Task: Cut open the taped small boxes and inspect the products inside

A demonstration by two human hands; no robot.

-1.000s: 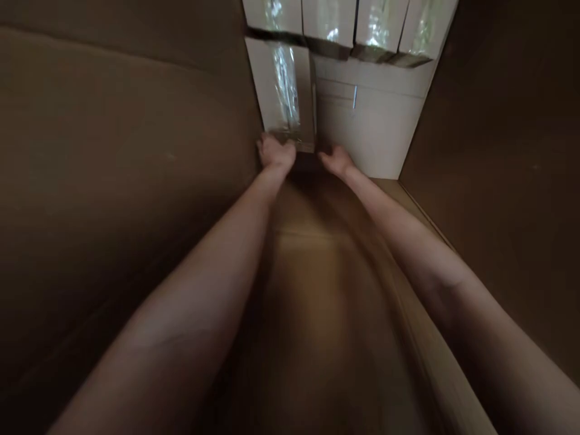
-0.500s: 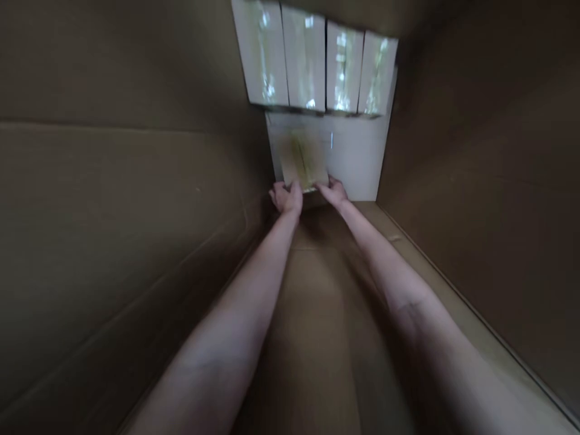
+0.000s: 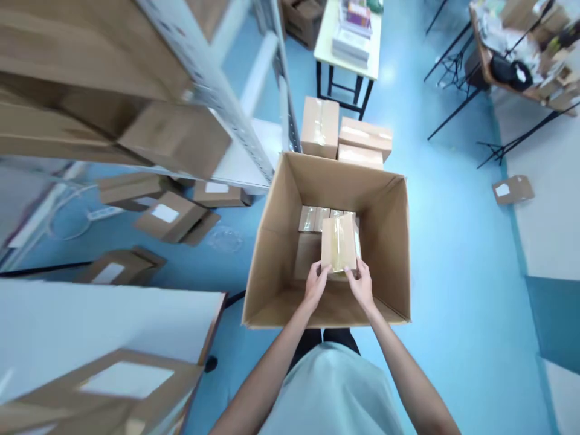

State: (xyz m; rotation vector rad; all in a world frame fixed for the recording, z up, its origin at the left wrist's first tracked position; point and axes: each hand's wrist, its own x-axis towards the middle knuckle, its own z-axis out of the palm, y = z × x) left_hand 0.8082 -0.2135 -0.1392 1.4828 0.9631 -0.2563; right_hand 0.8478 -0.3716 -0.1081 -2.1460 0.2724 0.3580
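A small taped cardboard parcel [image 3: 339, 243] is held over a large open carton [image 3: 389, 241] on the blue floor. My left hand [image 3: 316, 284] grips the parcel's lower left corner and my right hand [image 3: 361, 284] grips its lower right corner. Both hands have their fingers closed on it. A row of several similar taped parcels [image 3: 313, 219] stands against the far wall at the bottom of the carton, under the held one.
Three sealed boxes [image 3: 345, 136] stand just beyond the carton. A metal shelf rack [image 3: 212, 84] with boxes rises at left, with loose labelled parcels [image 3: 167, 214] on the floor. A white tabletop [image 3: 109, 320] with a box lies near left. Tables stand far right.
The view has pulled back from deep inside the carton to above it. Both hands have lifted one parcel up from the carton's bottom.
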